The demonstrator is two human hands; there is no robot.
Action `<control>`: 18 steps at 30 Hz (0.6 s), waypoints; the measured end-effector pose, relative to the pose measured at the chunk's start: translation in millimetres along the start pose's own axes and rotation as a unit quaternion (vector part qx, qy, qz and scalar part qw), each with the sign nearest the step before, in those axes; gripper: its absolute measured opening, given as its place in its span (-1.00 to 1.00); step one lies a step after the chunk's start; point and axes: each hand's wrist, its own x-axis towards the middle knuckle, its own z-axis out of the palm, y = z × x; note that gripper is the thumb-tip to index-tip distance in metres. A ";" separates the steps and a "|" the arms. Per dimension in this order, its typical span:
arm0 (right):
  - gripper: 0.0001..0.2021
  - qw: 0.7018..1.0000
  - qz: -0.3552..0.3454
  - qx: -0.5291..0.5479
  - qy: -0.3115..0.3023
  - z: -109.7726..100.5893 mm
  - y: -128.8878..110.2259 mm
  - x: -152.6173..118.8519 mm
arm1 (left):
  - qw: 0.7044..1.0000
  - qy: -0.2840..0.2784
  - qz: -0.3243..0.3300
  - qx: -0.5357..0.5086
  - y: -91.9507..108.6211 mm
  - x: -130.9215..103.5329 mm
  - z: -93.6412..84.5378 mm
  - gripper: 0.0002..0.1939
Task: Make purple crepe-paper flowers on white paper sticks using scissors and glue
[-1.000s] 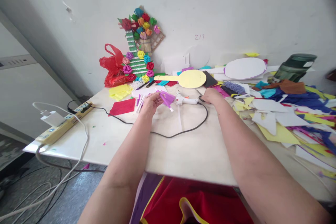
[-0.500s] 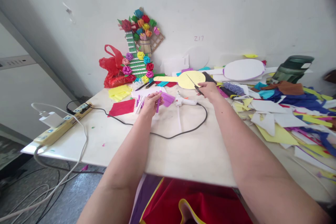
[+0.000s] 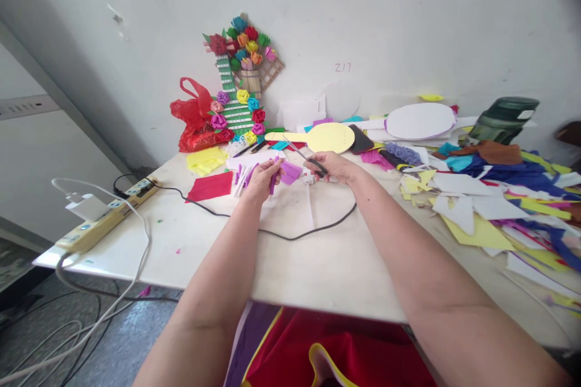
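Note:
Pinched in my left hand (image 3: 263, 179) is a narrow purple paper roll (image 3: 275, 175), held upright over the table. My right hand (image 3: 332, 167) grips a pair of scissors (image 3: 303, 156) by the dark handles, the blades pointing up and left toward the roll but apart from it. Beside my left hand lie several white and purple paper sticks (image 3: 242, 179). A piece of purple crepe paper (image 3: 290, 173) rests between my hands. The glue gun (image 3: 308, 178) sits mostly hidden behind my right hand. A yellow guitar-shaped cutout (image 3: 330, 138) lies just beyond.
A black cable (image 3: 290, 238) loops across the table (image 3: 318, 278) to a power strip (image 3: 109, 215). Red crepe paper (image 3: 210, 186) lies left of my hands. Flower crafts (image 3: 239, 109) lean on the wall near a red bag (image 3: 195, 118). Paper scraps (image 3: 490, 193) and a green bottle (image 3: 506, 121) are at right.
My right hand has brought the scissors left and nearer to my left hand, now covering much of the glue gun. My left hand has stayed almost in place with the purple roll.

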 end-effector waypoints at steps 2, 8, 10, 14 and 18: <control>-0.69 1.000 0.003 -0.012 -0.016 2.1 -0.1 0.5 | 1.000 0.011 0.005 -0.008 0.7 0.8 -0.5 -0.62; -0.74 0.999 0.015 -0.004 -0.032 4.1 2.0 2.8 | 0.997 0.026 -0.019 -0.074 3.9 5.6 -5.6 -0.54; -0.75 0.999 0.013 0.000 -0.037 4.6 2.2 3.1 | 0.994 0.023 -0.022 -0.100 5.3 6.3 -7.3 -0.52; -0.76 0.999 0.011 0.008 -0.045 5.9 2.2 3.6 | 0.991 0.025 -0.031 -0.129 5.1 7.3 -9.5 -0.57; -0.76 0.999 0.006 0.008 -0.047 6.4 3.4 3.9 | 0.990 0.028 -0.017 -0.135 1.4 8.1 -9.9 -0.70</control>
